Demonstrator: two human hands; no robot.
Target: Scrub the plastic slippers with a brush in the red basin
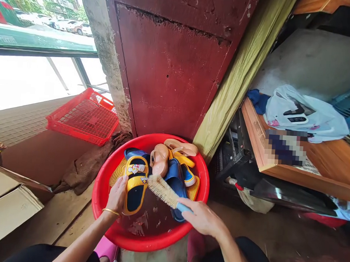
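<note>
My left hand (117,194) grips a yellow and navy slipper (136,184) with a cartoon badge, holding it inside a round red plastic basin (99,205). My right hand (202,217) is closed on the blue handle of a scrubbing brush (162,191). Its pale bristles reach the slipper's edge. In the basin, a dark blue slipper (174,182) lies under the brush, with beige sandals (159,159) and yellow footwear (193,187) heaped behind. Shallow water with some suds (138,223) covers the basin floor.
A red plastic crate (83,117) and a brown cloth (83,169) lie left of the basin, by a cardboard box (4,203). A rust-red metal panel (167,67) stands behind. At right, a wooden shelf (252,131) holds a white plastic bag (303,115).
</note>
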